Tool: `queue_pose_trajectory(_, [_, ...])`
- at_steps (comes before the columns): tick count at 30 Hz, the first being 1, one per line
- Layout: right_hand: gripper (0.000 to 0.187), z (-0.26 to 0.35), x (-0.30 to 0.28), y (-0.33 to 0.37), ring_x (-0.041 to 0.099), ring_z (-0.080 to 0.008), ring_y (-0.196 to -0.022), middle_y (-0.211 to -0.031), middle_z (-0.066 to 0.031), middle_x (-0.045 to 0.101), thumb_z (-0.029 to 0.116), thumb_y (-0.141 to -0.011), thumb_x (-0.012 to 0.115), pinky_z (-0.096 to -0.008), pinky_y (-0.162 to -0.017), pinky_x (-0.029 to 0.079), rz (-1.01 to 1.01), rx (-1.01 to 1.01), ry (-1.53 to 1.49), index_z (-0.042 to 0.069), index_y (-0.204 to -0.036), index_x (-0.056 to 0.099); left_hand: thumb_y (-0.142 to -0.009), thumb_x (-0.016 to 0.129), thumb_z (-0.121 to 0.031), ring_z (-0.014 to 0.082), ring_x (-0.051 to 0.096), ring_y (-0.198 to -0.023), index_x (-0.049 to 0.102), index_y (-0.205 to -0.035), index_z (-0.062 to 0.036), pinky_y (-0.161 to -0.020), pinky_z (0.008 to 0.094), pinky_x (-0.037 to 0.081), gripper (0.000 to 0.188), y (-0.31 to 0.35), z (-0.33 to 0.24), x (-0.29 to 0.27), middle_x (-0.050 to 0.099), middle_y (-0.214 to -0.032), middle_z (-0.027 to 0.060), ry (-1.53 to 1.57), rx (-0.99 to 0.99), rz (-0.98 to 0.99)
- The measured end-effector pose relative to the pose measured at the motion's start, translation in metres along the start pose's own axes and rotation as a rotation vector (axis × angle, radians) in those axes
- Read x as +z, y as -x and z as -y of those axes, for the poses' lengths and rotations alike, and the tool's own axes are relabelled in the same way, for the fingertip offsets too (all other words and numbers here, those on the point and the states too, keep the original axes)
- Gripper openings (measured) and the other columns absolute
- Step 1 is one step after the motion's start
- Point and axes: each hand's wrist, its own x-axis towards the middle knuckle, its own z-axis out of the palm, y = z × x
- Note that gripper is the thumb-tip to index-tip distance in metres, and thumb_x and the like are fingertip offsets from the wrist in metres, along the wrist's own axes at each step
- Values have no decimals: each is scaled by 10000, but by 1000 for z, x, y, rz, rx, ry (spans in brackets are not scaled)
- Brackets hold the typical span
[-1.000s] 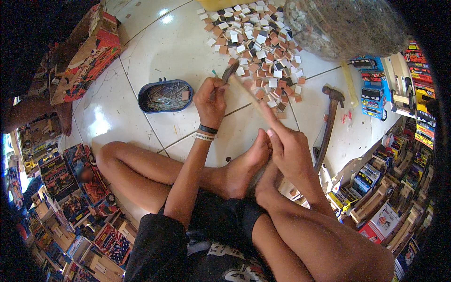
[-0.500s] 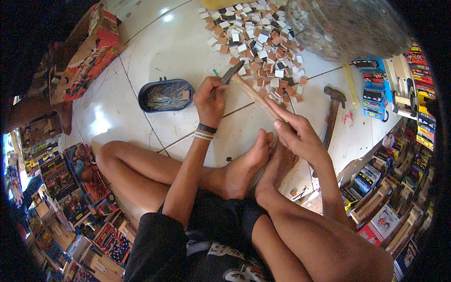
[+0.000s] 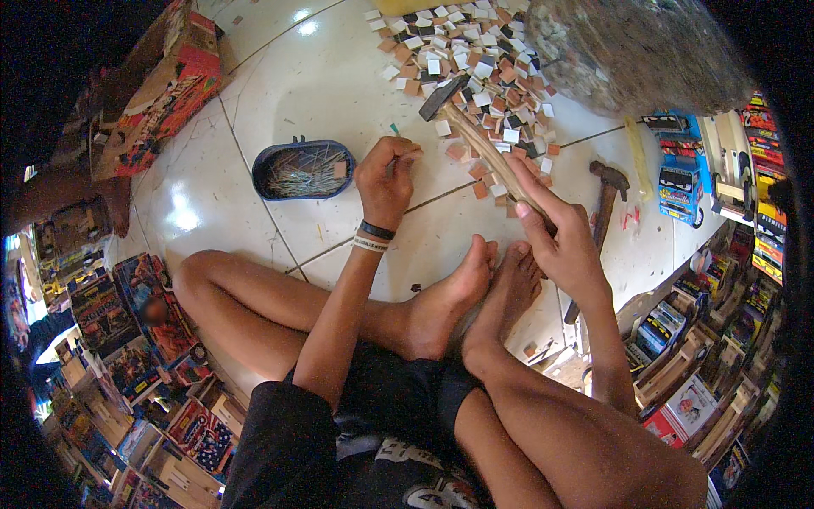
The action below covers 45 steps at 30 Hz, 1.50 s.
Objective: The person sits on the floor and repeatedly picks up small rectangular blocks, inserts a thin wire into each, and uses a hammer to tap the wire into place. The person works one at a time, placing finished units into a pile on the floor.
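Note:
My right hand (image 3: 555, 233) is wrapped round the pale wooden handle of a hammer (image 3: 485, 151). The dark hammer head is raised, up and to the right of my left hand (image 3: 386, 180). That hand is closed in a pinch above the floor tiles, with a small brownish piece at its fingertips. What else the fingers hold is too small to make out. Left of it stands a dark blue oval tub (image 3: 259, 182) of thin nails, with a small brown square lying on top. Beyond the hammer spreads a heap of small white, brown and black squares (image 3: 483, 68).
A second hammer (image 3: 604, 199) lies right of my right hand. A large wrapped bundle (image 3: 636, 55) sits at the far right. Toy trucks (image 3: 678, 187) and stacked wooden toys flank both sides. A red cardboard box (image 3: 170, 102) stands far left, and my bare feet (image 3: 462, 280) are close below.
The hammer head has risen up and to the right, away from my left fingers. My right hand has shifted slightly right; my left hand has hardly moved.

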Motion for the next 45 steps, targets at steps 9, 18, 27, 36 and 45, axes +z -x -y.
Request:
queue_pose_trajectory(9, [564,8,13,9,618,-281,-617,-1140,-236,746,41,-1016,586,-377,-666,530,-153,-90,23,194,-1556,527,-878,627,116,217,697,-786,638,-875,0,-761,312,557,117,0,1,1,738,-873,112,1,21,-13])
queue_pose_trajectory(18, [599,1,27,23,735,-419,-878,-1138,-245,736,-4,-985,597,-471,-757,582,-230,-166,158,184,-1549,529,-867,672,101,220,673,-751,629,-861,-1,-736,310,543,111,2,5,2,712,-848,109,-40,24,-18])
queue_pose_trajectory(27, [593,-1,37,27,725,-386,-778,-951,-242,733,19,-995,606,-466,-687,572,-188,-105,194,202,-1554,531,-877,700,63,233,678,-757,629,-880,0,-733,316,544,96,2,1,-1,717,-861,112,-30,-8,5])
queue_pose_trajectory(36, [615,0,39,30,739,-389,-811,-935,-251,725,-27,-974,606,-457,-696,582,-169,-63,257,185,-1548,537,-899,649,85,192,690,-787,662,-898,-1,-746,298,547,86,1,1,-1,739,-873,113,1,9,8])
queue_pose_trajectory(45, [610,0,40,30,717,-401,-786,-890,-225,713,21,-1003,594,-484,-713,571,-107,-10,298,241,-1566,511,-872,671,75,186,652,-723,635,-885,-15,-688,307,522,97,2,1,-2,707,-835,105,-66,20,12])
